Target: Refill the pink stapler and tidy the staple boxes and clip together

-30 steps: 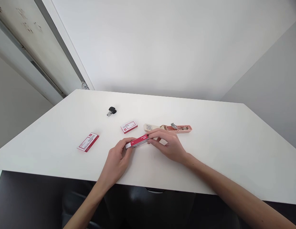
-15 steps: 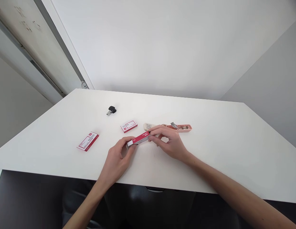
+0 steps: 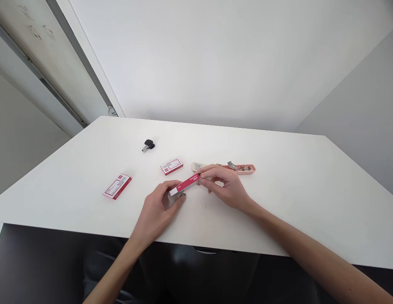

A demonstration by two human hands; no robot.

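A small red-and-white staple box [image 3: 188, 183] is held between my two hands, tilted with its right end higher. Thumb and fingertips of my right hand [image 3: 223, 183] pinch that right end. My left hand [image 3: 160, 207] curls round the left end, where a white end flap [image 3: 173, 191] shows. Under the box, at my left thumb's tip, is a small dark grey piece [image 3: 183, 194], too small to make out. Just behind my right hand lies a pink-and-cream stapler [image 3: 247, 169], opened out, with metal parts showing. My right fingers hide its middle.
Another red-and-white box [image 3: 171, 166] lies behind my left hand. A flat red-and-white box [image 3: 117, 187] lies farther left. Toward the back is a small black-and-silver staple remover [image 3: 148, 145]. The white table [image 3: 279, 211] meets a pale wall at the back.
The box has lifted slightly and turned, showing more of its red side. My left thumb has slid from the box's end to below it, and the dark grey piece shows there.
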